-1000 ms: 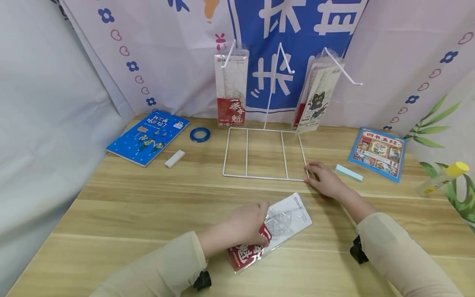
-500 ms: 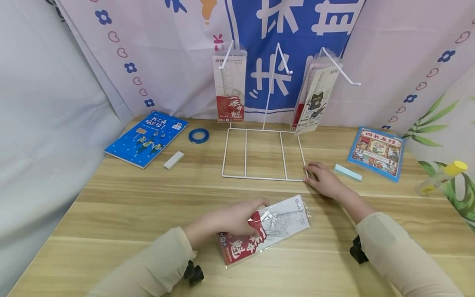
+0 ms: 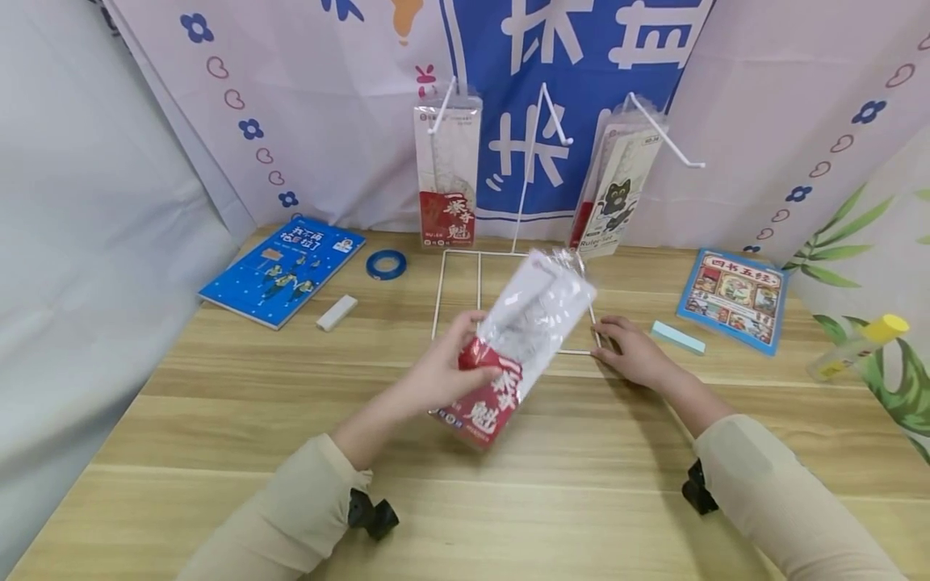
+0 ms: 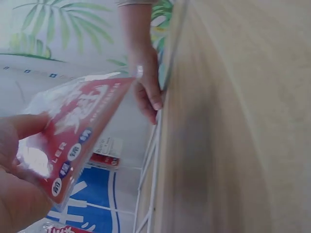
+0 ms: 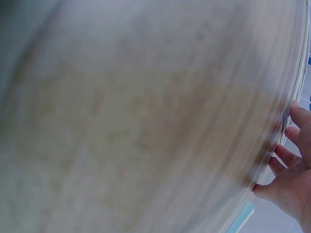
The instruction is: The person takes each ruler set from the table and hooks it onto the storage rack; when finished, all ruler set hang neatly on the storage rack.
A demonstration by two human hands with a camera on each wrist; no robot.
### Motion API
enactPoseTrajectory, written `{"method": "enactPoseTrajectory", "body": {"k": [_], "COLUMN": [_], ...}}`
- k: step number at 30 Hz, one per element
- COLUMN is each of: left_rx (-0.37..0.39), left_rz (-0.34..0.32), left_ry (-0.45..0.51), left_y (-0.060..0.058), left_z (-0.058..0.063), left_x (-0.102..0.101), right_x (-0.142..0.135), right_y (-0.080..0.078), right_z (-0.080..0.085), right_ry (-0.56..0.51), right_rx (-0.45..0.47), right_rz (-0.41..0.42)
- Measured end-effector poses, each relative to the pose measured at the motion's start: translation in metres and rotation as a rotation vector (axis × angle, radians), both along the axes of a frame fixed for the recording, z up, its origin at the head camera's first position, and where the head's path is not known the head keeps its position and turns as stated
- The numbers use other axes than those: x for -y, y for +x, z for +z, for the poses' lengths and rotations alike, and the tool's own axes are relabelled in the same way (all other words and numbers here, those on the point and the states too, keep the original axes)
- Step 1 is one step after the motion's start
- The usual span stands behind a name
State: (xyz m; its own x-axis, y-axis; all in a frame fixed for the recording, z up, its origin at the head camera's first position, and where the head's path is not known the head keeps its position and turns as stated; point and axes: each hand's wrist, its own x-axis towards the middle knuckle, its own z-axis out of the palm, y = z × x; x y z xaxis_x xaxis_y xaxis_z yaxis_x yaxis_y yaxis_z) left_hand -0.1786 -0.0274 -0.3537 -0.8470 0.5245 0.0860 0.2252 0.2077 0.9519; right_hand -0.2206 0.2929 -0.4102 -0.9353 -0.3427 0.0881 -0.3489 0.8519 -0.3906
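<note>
My left hand [image 3: 443,367] grips the lower left side of a plastic-sleeved ruler set [image 3: 534,319], its card white above and red below. Thumb on the front, the pack is tilted and raised over the front of a white wire display rack [image 3: 439,303]. In the left wrist view the red end of the ruler set [image 4: 80,126] shows close up. My right hand [image 3: 634,353] rests at the rack's front right corner, fingertips touching the wire. The right wrist view shows that hand [image 5: 294,170] with its fingers spread and fairly straight.
A ruler set [image 3: 446,177] hangs on the rack's left hook, and more packs [image 3: 617,190] on the right one. The middle hook [image 3: 555,117] sticks forward bare. Around lie a blue book [image 3: 283,270], tape roll [image 3: 386,264], white eraser [image 3: 337,312], light-blue block [image 3: 678,337], booklet [image 3: 734,298] and glue bottle [image 3: 857,349].
My left hand has lifted the ruler set from the front of the table, moving it away from me toward the rack and turning it more upright. My right hand stays at the rack's corner.
</note>
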Motion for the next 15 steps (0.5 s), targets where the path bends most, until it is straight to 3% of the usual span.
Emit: {"method": "enactPoseTrajectory", "body": {"k": [2, 7, 10, 15], "left_rx": [-0.032, -0.153, -0.210, -0.215], "left_rz": [0.055, 0.177, 0.254, 0.337], "left_ry": [0.138, 0.364, 0.434, 0.482], "left_y": [-0.004, -0.013, -0.016, -0.020], "left_z": [0.006, 0.020, 0.026, 0.033], "left_x": [0.002, 0.008, 0.013, 0.020], "right_x": [0.000, 0.001, 0.000, 0.000], "right_y": [0.000, 0.001, 0.001, 0.001], "right_z": [0.000, 0.001, 0.000, -0.002], "right_ry": [0.002, 0.008, 0.009, 0.009], "right_rx": [0.008, 0.037, 0.041, 0.034], "right_rz": [-0.005, -0.018, -0.021, -0.019]}}
